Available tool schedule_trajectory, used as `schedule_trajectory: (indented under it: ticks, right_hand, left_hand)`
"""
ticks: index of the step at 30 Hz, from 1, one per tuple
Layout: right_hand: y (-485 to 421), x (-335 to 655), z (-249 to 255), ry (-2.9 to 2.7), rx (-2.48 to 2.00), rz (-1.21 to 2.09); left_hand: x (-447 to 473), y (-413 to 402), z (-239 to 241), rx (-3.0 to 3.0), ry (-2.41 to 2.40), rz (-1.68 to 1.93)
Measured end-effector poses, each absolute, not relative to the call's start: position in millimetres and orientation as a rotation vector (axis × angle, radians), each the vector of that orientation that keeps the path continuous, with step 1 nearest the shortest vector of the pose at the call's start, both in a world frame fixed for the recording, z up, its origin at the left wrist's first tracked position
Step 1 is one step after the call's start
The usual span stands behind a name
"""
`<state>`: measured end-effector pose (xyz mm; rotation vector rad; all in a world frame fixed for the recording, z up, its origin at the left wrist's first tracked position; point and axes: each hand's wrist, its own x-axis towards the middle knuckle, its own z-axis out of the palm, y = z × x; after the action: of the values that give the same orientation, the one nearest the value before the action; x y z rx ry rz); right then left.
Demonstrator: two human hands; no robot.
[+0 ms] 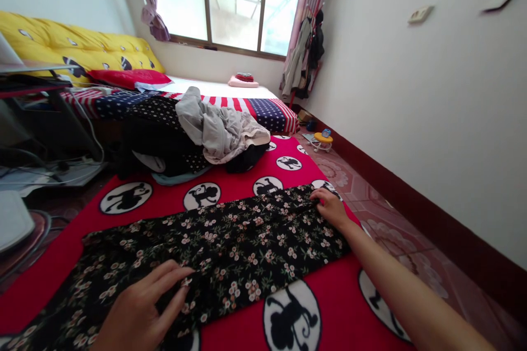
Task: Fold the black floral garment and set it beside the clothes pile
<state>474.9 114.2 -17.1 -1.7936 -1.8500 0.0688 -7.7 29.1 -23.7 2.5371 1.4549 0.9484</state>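
A black floral garment is spread lengthwise over the red patterned blanket on the floor, near the heap of unfolded clothes. If its far end is tugged while the near part is pinned, the smoothed cloth could be bunched or skewed. The right hand is stretched far forward, its fingers closed on the far edge. The left hand is laid flat and open on the near part, nothing grasped.

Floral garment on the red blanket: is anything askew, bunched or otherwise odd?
The floral garment lies mostly flat, bunched only where the right hand pinches its far end. The left hand presses its near part. Behind it, a clothes pile sits heaped, unfolded.
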Motion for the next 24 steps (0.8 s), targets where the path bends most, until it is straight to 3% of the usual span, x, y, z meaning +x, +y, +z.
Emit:
schedule_trajectory:
  ticks: [6, 12, 15, 19, 24]
  right_hand:
    - [113, 473, -3, -1.853, -1.903, -0.087]
    - [146, 440, -4, -1.845, -1.953, -0.110]
    - [160, 420, -17, -1.954, -1.956, -0.039]
    - [156, 420, -38, -2.059, -2.013, 0.036]
    - [157, 432, -42, -1.962, -2.396, -0.144]
  left_hand:
    - [-3, 30, 6, 2.512, 1.441, 0.578]
    - [44, 67, 35, 2.367, 1.346, 0.994]
    - [71, 90, 22, 2.362, 1.313, 0.933]
    - [81, 99, -13, 2.447, 1.414, 0.491]
    - [76, 87, -32, 2.523, 1.445, 0.380]
